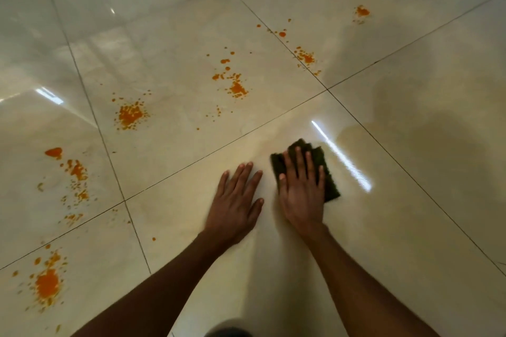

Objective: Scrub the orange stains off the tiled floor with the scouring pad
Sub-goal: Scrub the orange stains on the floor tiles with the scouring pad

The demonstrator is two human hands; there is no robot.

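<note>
- Right hand [302, 191] lies flat, fingers spread, pressing a dark green scouring pad [320, 161] against the glossy cream tiled floor [383, 213]; the grip is an open palm on the pad, not closed around it.
- Left hand [235, 200] rests open and flat on the tile just beside it, at 9 o'clock, holding nothing.
- Orange stains [130, 115] scatter from 7 o'clock around to 1 o'clock, apart from the pad.

Two hands rest on the floor: the left hand [236, 200] and the right hand [301, 190]. One dark green scouring pad [320, 161] is there. Orange stains form about eight splatter clusters (loose specks make an exact count uncertain), such as one big orange splatter [47, 283]. Roughly eight cream floor tiles [383, 213] show.
</note>
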